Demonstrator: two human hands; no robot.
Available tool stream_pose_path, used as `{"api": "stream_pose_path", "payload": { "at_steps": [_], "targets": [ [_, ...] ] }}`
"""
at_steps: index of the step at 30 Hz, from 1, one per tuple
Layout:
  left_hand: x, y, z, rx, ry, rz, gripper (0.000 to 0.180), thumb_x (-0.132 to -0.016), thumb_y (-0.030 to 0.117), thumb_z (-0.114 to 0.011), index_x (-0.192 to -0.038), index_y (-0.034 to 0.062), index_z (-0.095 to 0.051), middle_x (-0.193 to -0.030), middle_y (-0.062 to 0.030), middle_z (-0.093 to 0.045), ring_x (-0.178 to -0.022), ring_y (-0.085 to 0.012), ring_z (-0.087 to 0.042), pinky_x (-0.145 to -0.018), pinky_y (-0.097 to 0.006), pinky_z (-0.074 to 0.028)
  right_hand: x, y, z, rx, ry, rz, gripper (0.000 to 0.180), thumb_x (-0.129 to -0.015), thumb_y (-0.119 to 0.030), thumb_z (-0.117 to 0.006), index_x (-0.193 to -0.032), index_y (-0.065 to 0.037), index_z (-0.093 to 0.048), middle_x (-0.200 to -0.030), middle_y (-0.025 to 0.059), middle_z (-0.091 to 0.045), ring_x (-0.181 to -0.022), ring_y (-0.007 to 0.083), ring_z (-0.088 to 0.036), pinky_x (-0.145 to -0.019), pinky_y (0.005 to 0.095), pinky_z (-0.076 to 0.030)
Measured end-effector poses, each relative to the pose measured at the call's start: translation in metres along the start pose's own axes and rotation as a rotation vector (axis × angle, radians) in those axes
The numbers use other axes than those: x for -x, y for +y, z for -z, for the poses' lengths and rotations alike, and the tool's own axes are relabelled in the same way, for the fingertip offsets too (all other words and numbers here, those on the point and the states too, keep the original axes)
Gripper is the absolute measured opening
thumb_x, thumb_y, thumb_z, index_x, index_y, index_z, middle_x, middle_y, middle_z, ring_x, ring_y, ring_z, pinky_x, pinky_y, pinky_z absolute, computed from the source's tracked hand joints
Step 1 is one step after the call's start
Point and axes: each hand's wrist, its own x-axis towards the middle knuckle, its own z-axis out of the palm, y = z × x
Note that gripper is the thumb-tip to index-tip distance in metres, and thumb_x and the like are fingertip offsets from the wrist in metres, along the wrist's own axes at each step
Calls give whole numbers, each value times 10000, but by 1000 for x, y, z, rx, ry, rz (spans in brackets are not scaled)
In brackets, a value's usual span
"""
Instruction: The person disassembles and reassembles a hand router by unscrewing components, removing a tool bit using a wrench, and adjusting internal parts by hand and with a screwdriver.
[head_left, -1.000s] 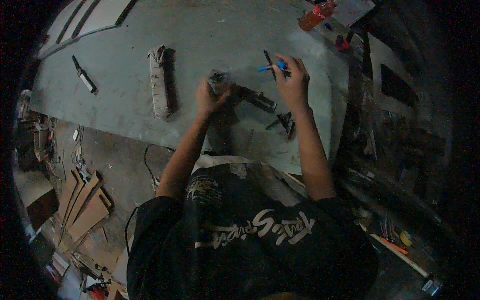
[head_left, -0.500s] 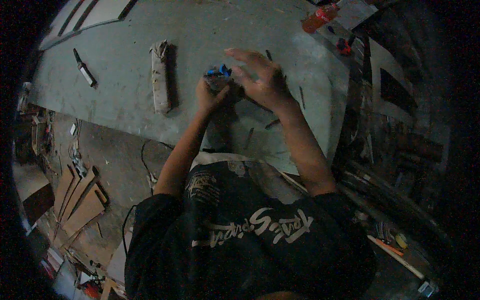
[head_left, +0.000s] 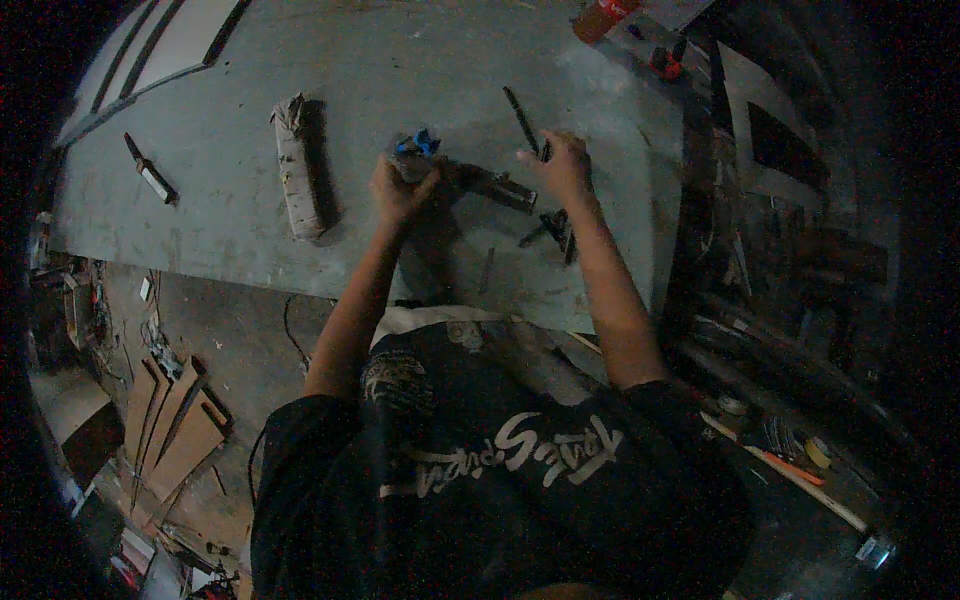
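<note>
My left hand (head_left: 402, 192) is closed around a small, dark object with bright blue parts (head_left: 418, 142) showing above the fingers. Its exact kind is too dim to tell. A dark metal bar (head_left: 508, 190) reaches from beside this hand toward the right; whether it joins the held object is unclear. My right hand (head_left: 566, 165) is over the table's right part, fingers curled at the near end of a thin dark strip (head_left: 520, 112). Something dark shows between thumb and fingers, but I cannot make out what. Below that hand lie dark tools (head_left: 550, 232), partly covered by the wrist.
On the grey-green table (head_left: 230, 215) lie a pale wrapped roll (head_left: 298, 175) and a knife-like tool (head_left: 150, 170). A red bottle (head_left: 603, 18) and a small red-and-black object (head_left: 668, 65) are at the far right. Cut board pieces (head_left: 175, 435) rest on the floor at left.
My right hand has moved away from the left hand, to the right, uncovering the dark bar. The left hand keeps hold of the object with blue parts. The whole view has shifted slightly.
</note>
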Motion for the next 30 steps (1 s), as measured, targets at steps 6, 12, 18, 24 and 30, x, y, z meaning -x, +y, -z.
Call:
{"api": "stream_pose_path", "payload": {
  "at_steps": [6, 12, 18, 24, 30],
  "targets": [
    [-10, 7, 7, -63, -21, -94, 606, -663, 342, -884, -1053, 15, -555, -933, -198, -645, -892, -382, -655, -744, -435, -510, -1, -16, -28, -24, 112, 31, 377, -825, -341, -778, -1080, -69, -722, -1075, 126, -680, -1063, 324, -604, -947, 444, -462],
    [-5, -1, 9, -180, -35, -72, 697, -670, 417, -865, -1108, 4, -514, -921, -222, -615, -870, -430, -616, -705, -484, -480, 0, -60, 27, -697, 44, -67, 258, -861, -280, -750, -1018, -76, -728, -946, 105, -699, -904, 280, -649, -830, 372, -500],
    [-7, -23, -7, -16, 15, -142, 739, -664, 401, -863, -1204, 30, -522, -1002, -200, -645, -950, -426, -631, -775, -477, -510, -5, -102, 117, -427, 59, 420, 179, -873, -204, -724, -999, -78, -714, -909, 95, -685, -869, 265, -652, -803, 367, -504],
    [-10, -8, -2, -29, -12, -172, 719, -645, 348, -883, -1205, 54, -542, -1025, -177, -653, -962, -412, -641, -791, -460, -519, -18, -130, 147, -351, 122, 597, 160, -835, -200, -744, -950, -91, -717, -886, 97, -670, -889, 307, -642, -841, 401, -497],
    [-10, 3, 6, -89, -3, -176, 674, -645, 327, -882, -1163, 55, -547, -1017, -184, -650, -945, -418, -638, -772, -471, -515, -18, -173, 132, -608, 120, 570, 167, -816, -221, -765, -906, -85, -730, -903, 99, -699, -896, 310, -654, -838, 406, -510]
  ]
}}
